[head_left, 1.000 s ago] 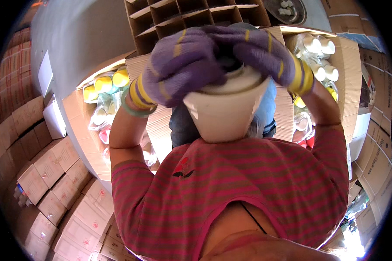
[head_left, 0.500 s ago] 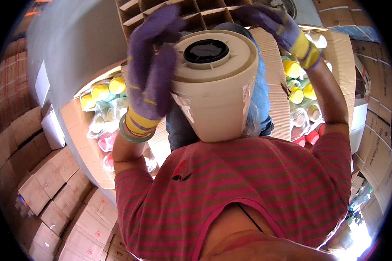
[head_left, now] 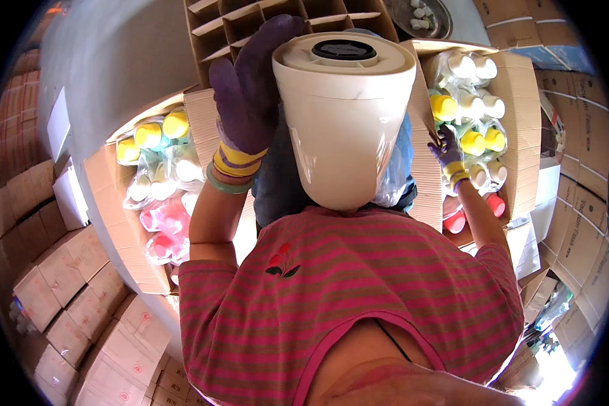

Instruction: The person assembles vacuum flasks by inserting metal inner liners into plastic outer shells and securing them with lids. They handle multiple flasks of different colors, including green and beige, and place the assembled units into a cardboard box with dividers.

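A cream tapered plastic vessel (head_left: 348, 135) stands between my knees, its wide round end up with a black disc (head_left: 344, 49) in the middle. My left hand (head_left: 254, 88), in a purple and yellow glove, lies along the vessel's left side with fingers stretched out. Over at the right carton (head_left: 419, 122), my gloved right hand (head_left: 448, 149) is at the inner edge beside bagged bottles with yellow caps (head_left: 473, 142). Its fingers are spread, and I see nothing held in them.
An open carton (head_left: 125, 233) of bagged bottles with yellow, white and pink tops stands at my left. Ahead is a box with cardboard dividers (head_left: 247, 24). A round metal dish (head_left: 442, 17) with small white pieces sits beyond it. Stacked cartons (head_left: 81, 298) line both sides.
My right hand has moved from beyond the vessel down into the right carton. The vessel has tilted, showing more of its side, and my left hand has shifted up along it.
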A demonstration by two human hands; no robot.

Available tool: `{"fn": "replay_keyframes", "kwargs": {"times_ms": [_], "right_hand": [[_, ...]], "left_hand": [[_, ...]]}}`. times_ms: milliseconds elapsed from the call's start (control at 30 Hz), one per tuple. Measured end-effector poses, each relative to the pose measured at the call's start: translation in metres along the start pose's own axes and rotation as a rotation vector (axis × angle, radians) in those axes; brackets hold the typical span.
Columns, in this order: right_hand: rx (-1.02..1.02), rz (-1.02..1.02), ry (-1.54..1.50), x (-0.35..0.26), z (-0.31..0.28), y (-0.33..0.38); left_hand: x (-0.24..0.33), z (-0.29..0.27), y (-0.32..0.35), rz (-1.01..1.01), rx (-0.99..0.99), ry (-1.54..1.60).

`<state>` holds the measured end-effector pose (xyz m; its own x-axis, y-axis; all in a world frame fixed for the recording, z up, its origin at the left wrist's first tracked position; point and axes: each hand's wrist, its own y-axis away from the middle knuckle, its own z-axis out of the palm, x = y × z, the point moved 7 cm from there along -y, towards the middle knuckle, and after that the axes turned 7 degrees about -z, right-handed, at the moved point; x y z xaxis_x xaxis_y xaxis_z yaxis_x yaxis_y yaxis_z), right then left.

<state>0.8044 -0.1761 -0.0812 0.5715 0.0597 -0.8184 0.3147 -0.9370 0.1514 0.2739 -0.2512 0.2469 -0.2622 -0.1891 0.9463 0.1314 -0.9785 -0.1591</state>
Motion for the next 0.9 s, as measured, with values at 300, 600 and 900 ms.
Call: {"fn": "replay_keyframes", "kwargs": {"times_ms": [300,600,900], "right_hand": [[0.045,0.142,0.121,0.009,-0.019,0.017],[-0.495,-0.986,0.012,-0.493,-0.071,-0.012],[-0.887,-1.894,0.675,-0.593,-0.012,0.041]], "left_hand": [[0.033,0.008,0.013,0.229,0.011,-0.599],[0.066,0.079,0.043,0.563,-0.235,-0.568],[0.077,0.090,0.057,0.560,-0.361,-0.556]]}}
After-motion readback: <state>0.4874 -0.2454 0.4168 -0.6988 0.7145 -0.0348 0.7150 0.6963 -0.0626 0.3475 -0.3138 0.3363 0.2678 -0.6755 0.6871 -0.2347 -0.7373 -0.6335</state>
